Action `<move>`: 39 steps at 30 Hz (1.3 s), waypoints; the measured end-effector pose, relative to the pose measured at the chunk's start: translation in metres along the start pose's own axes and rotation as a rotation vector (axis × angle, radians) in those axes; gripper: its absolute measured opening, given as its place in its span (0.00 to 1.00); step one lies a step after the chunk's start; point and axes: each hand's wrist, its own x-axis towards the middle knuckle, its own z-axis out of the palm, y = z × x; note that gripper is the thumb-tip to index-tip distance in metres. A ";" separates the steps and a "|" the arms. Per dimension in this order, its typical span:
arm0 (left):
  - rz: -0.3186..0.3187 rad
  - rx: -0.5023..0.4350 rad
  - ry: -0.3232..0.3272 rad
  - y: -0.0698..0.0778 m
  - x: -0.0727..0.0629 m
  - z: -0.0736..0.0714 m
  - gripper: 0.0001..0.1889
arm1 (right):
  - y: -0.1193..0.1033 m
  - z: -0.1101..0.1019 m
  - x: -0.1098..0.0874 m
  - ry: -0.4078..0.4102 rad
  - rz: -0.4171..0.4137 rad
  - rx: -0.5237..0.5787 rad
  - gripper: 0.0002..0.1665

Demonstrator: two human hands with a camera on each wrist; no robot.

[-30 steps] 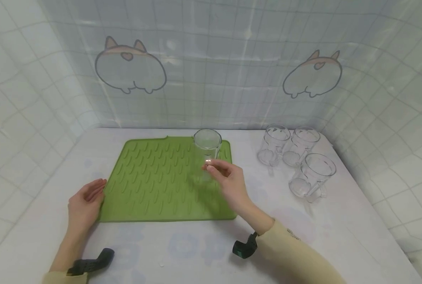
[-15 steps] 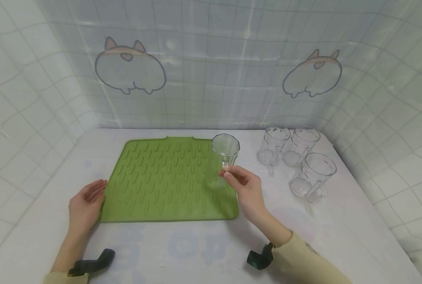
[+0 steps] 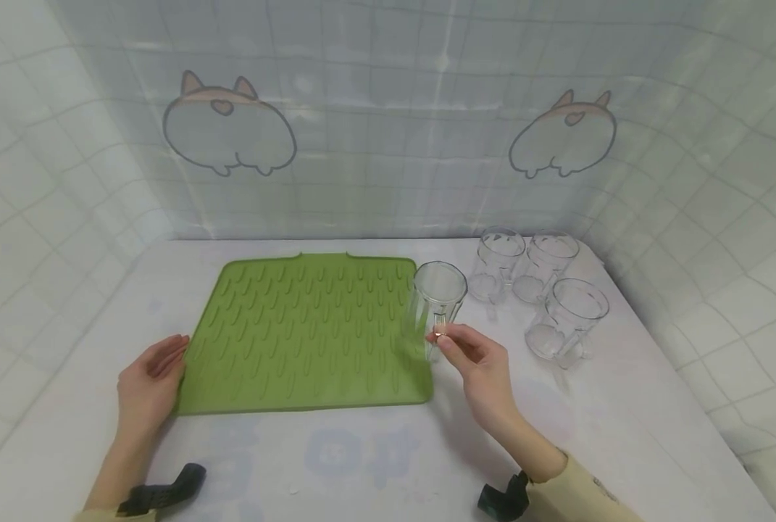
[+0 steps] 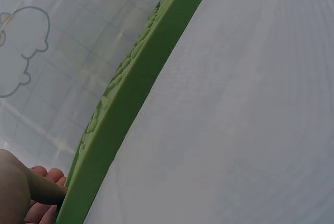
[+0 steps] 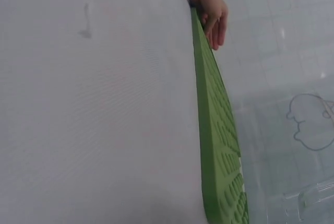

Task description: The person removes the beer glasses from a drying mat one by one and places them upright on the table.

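My right hand (image 3: 485,373) pinches the handle of a clear glass mug (image 3: 439,284) between thumb and fingers. The mug is upright and overlaps the right edge of a green ridged mat (image 3: 309,341) in the head view. Part of a clear glass (image 5: 317,197) shows at the lower right corner of the right wrist view. On the far side, my left hand (image 3: 148,384) lies against the mat's left edge with relaxed fingers. The left wrist view has its thumb (image 4: 44,190) touching the mat's side, fingertips just behind.
Three more clear glass mugs stand upright on the white table (image 3: 355,464) at right: a back left one (image 3: 497,257), a back right one (image 3: 547,261) and a nearer one (image 3: 569,319). A tile-patterned sheet (image 3: 374,188) with cartoon drawings rises behind the table.
My right hand has carried the glass mug rightward and a little nearer, from over the mat to its right edge. The left hand stays by the mat's left edge. The head view has shifted slightly.
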 end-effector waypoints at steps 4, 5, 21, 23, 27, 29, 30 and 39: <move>-0.008 0.004 -0.002 0.000 0.000 0.000 0.25 | 0.001 -0.007 -0.006 0.034 -0.007 -0.009 0.14; -0.008 0.002 -0.001 0.000 0.000 0.000 0.25 | 0.001 -0.009 -0.007 0.042 -0.010 -0.009 0.13; -0.029 0.015 0.007 0.003 0.002 0.001 0.26 | 0.006 -0.025 -0.022 0.143 0.029 -0.026 0.14; -0.043 0.021 0.011 0.002 0.002 0.001 0.26 | 0.007 -0.025 -0.023 0.139 0.035 -0.031 0.14; -0.064 0.021 0.023 0.002 0.002 0.001 0.26 | 0.008 -0.025 -0.024 0.130 0.015 -0.044 0.13; -0.064 0.015 0.028 0.003 0.002 0.001 0.26 | 0.009 -0.025 -0.024 0.122 -0.004 -0.055 0.12; -0.063 0.015 0.031 0.003 0.002 0.001 0.26 | 0.009 -0.025 -0.025 0.119 -0.012 -0.057 0.12; -0.018 -0.063 0.122 0.007 -0.007 0.001 0.23 | 0.011 -0.026 -0.027 0.048 -0.171 -0.050 0.10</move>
